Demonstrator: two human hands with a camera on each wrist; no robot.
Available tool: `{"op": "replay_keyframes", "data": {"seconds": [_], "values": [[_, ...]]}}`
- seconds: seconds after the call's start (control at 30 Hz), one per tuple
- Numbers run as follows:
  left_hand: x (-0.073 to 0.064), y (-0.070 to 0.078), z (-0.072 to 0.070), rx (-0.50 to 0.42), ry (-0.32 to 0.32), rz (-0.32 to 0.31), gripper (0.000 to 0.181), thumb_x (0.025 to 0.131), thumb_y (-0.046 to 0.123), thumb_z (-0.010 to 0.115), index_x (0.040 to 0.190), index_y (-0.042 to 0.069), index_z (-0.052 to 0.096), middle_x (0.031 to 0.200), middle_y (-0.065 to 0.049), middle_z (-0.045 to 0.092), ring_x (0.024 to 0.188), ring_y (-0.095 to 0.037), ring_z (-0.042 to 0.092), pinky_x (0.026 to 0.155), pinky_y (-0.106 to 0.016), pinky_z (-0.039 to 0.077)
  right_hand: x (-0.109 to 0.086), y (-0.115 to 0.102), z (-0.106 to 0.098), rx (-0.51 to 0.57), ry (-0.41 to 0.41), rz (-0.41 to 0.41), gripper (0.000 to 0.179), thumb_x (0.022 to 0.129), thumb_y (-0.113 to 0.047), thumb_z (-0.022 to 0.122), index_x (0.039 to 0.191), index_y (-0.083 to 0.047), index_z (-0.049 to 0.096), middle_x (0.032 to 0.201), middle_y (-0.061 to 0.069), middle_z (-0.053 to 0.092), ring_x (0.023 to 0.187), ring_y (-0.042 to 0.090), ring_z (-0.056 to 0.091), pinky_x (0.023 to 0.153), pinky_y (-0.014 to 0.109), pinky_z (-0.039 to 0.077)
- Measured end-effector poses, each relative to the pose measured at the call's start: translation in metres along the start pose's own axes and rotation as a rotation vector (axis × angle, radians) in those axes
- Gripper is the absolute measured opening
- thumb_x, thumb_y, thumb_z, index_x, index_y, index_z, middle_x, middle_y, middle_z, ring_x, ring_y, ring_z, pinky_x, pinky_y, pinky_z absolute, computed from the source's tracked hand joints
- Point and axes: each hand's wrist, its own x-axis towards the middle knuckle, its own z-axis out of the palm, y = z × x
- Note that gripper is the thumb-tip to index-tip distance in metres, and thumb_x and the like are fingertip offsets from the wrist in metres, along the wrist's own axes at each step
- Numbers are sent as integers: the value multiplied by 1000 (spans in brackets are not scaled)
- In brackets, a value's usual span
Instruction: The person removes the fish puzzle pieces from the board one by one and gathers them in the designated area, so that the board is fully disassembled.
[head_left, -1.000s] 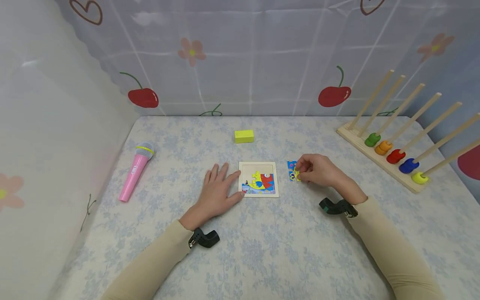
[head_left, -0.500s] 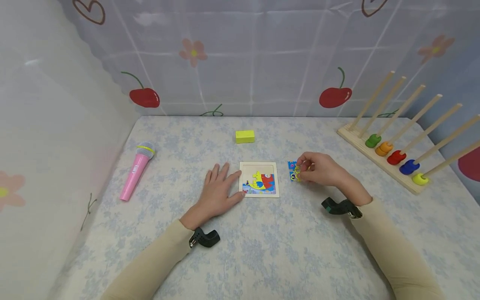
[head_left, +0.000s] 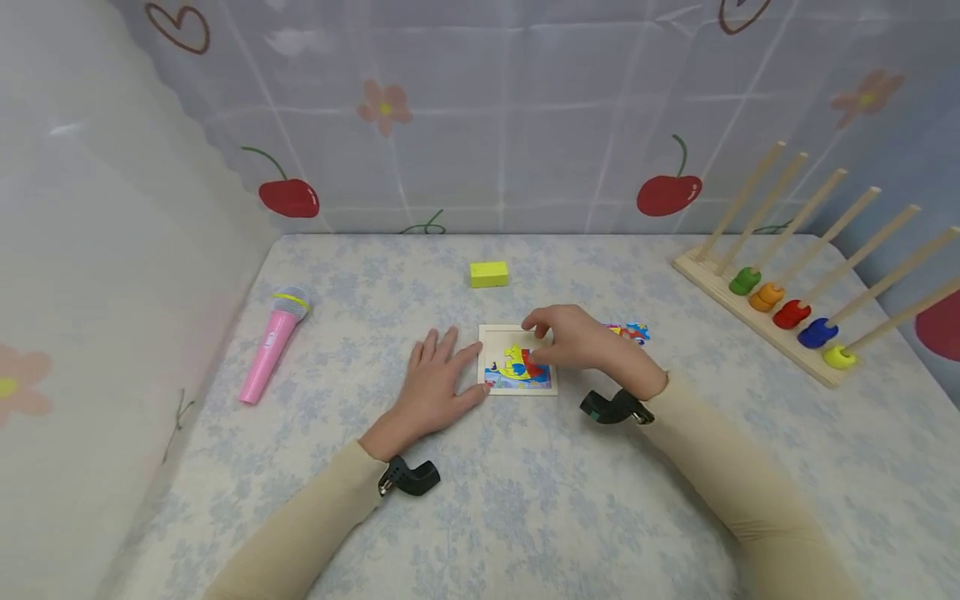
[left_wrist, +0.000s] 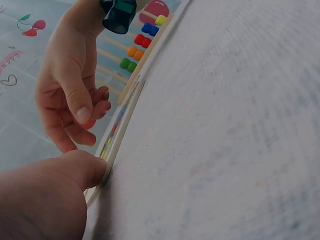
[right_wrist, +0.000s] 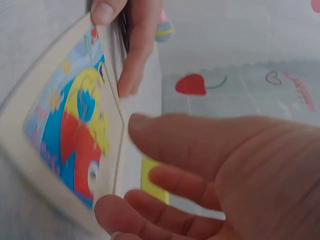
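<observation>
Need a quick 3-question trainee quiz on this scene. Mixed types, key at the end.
1. Multiple choice: seen from the person's side in the head view, where is the bright yellow rectangular block relative to the square pale wooden puzzle frame? A) Inside it. B) Touching its left edge. C) Beyond it, apart from it.
2. True or false: the person's left hand touches the puzzle frame.
3. Count: how many colours of small rounded beads show on the pale wooden peg rack?

Key:
1. C
2. True
3. Five: green, orange, red, blue, yellow
</observation>
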Motion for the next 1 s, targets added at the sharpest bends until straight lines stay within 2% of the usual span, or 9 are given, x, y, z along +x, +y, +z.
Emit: {"op": "replay_keyframes", "data": {"seconds": [0.13, 0.33, 0.57, 1.0], "values": [[0, 2, 1, -4, -4, 11, 64, 96, 47, 59, 153, 18, 49, 168, -24, 24, 156, -50, 11, 124, -67, 10, 7, -9, 12, -16, -3, 2, 50, 87, -20, 79, 131, -2, 65, 116, 16, 68, 96, 25, 62, 83, 35, 56], [0, 5, 0, -6, 13, 20, 64, 96, 46, 60, 152, 17, 50, 167, -25, 25, 156, -51, 11, 123, -67, 10, 9, -8, 24, -45, 40, -35, 47, 84, -14, 82, 127, -1, 67, 106, 13, 69, 92, 23, 61, 84, 37, 56], [0, 4, -1, 3, 12, 16, 64, 96, 47, 59, 152, 17, 49, 167, -25, 24, 156, -50, 11, 124, -67, 10, 11, -8, 27, -32, 37, -37, 44, 85, -12, 80, 126, -3, 68, 102, 11, 66, 90, 22, 56, 82, 34, 54], [0, -1, -1, 8, 12, 6, 64, 96, 48, 59, 152, 18, 50, 167, -24, 25, 157, -50, 11, 124, -67, 10, 13, -7, 30, -29, 74, -92, 48, 83, -11, 82, 128, -3, 68, 96, 8, 63, 84, 20, 52, 74, 29, 46]]}}
